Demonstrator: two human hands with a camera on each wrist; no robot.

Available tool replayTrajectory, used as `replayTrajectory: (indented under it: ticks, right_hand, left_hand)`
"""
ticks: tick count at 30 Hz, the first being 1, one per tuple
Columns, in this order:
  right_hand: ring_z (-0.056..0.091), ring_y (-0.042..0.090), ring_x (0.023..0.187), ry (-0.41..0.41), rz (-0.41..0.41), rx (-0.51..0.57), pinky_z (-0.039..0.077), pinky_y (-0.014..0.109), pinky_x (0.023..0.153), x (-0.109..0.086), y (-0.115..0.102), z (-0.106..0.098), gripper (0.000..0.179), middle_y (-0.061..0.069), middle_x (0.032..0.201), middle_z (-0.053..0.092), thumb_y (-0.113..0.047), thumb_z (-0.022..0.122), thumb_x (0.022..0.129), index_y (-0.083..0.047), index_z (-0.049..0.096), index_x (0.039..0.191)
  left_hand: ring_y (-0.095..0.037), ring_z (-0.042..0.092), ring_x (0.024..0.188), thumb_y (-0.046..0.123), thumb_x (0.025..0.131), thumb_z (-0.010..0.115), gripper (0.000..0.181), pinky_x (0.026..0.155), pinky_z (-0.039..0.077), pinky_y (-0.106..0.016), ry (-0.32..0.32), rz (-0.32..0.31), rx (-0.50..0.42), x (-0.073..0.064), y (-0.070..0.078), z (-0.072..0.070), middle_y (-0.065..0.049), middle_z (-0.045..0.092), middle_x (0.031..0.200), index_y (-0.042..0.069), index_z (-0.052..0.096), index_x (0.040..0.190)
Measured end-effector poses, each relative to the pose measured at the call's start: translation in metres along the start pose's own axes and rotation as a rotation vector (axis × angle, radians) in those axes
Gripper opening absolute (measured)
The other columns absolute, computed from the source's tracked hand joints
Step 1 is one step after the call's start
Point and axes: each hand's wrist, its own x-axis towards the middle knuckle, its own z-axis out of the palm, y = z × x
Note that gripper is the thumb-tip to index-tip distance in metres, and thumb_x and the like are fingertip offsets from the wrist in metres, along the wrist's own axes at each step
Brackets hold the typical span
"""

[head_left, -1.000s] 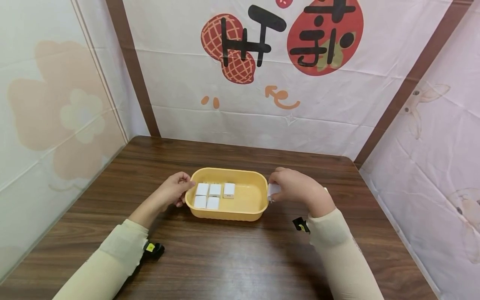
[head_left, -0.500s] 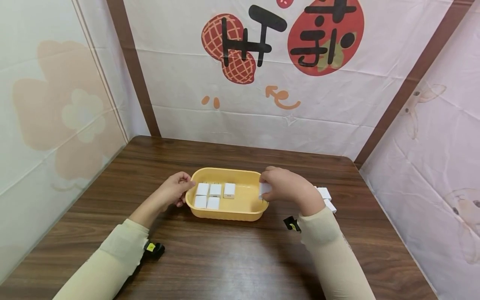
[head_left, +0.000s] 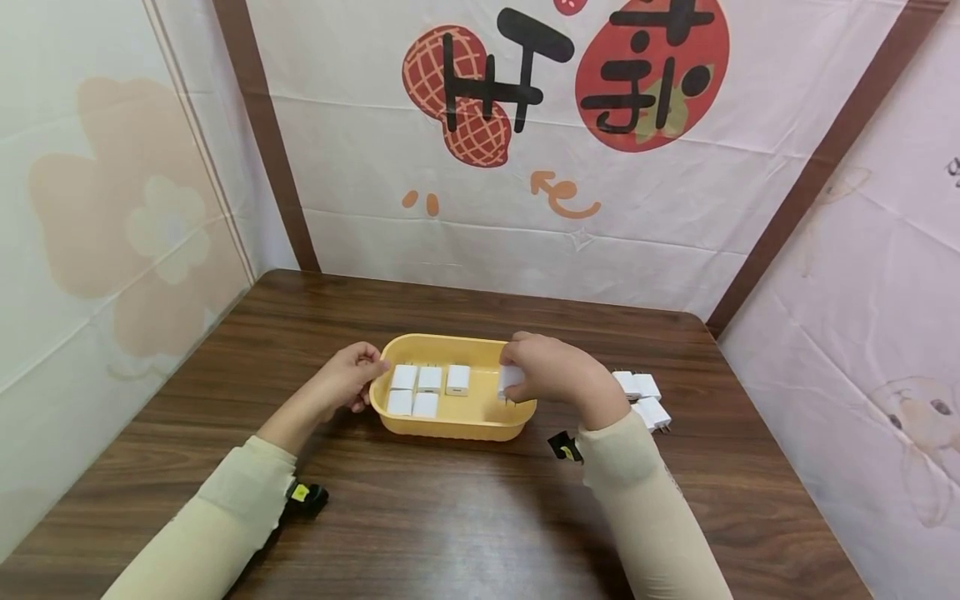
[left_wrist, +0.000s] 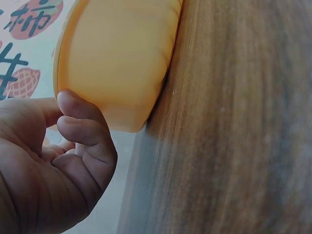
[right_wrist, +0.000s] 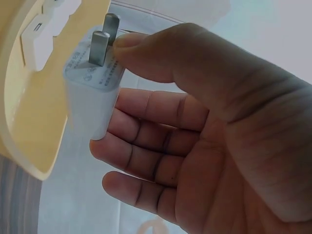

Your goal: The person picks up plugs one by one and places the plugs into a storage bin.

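A yellow plastic basket [head_left: 480, 431] stands mid-table with several white plug chargers inside, grouped at its left and middle. My left hand [head_left: 347, 377] pinches the basket's left rim between thumb and fingers; the left wrist view shows the fingertips on the basket wall [left_wrist: 117, 58]. Over the right part of the basket, my right hand [head_left: 553, 369] holds a white charger [head_left: 511, 382]. In the right wrist view that charger [right_wrist: 92, 92] has two flat metal prongs pointing up toward the camera, with the thumb beside the prongs and the fingers along its other side.
Several more white chargers [head_left: 648, 412] lie on the brown wooden table [head_left: 420, 517] to the right of the basket, partly behind the right forearm. A printed cloth [head_left: 360, 167] hangs behind the table, with more cloth at both sides.
My right hand has moved left with the charger, from the basket's right rim to over its inside. The loose chargers at right have come into view. The left hand stays on the rim.
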Motion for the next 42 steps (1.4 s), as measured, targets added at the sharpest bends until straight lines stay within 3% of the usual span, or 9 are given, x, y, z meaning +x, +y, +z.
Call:
replayTrajectory:
  ticks: [8, 27, 42]
  right_hand:
    - [0.055, 0.014, 0.084, -0.014, 0.006, 0.031, 0.049, 0.031, 0.073, 0.005, -0.007, -0.001, 0.029, 0.000, 0.103, 0.058, -0.028, 0.081, 0.088, -0.011, 0.071, 0.109]
    - [0.055, 0.014, 0.087, -0.014, -0.031, 0.039, 0.049, 0.029, 0.074, 0.019, -0.031, 0.010, 0.021, -0.001, 0.103, 0.061, -0.024, 0.080, 0.087, -0.011, 0.072, 0.101]
    - [0.057, 0.013, 0.087, -0.032, -0.042, 0.040, 0.052, 0.029, 0.074, 0.030, -0.028, 0.016, 0.027, 0.002, 0.109, 0.063, -0.027, 0.079, 0.089, -0.010, 0.072, 0.108]
  left_hand:
    - [-0.014, 0.050, 0.052, 0.024, 0.108, 0.054, 0.025, 0.045, 0.044, -0.027, -0.003, -0.006, 0.001, 0.001, 0.002, -0.002, -0.003, 0.050, 0.069, 0.002, 0.044, 0.115]
    - [-0.014, 0.050, 0.052, 0.025, 0.108, 0.054, 0.027, 0.045, 0.043, -0.026, -0.022, 0.013, 0.013, -0.002, -0.002, -0.008, -0.003, 0.050, 0.069, 0.001, 0.044, 0.115]
    - [-0.013, 0.050, 0.052, 0.024, 0.107, 0.055, 0.028, 0.044, 0.043, -0.026, -0.028, 0.021, 0.001, -0.004, 0.003, -0.007, -0.003, 0.050, 0.070, 0.001, 0.043, 0.116]
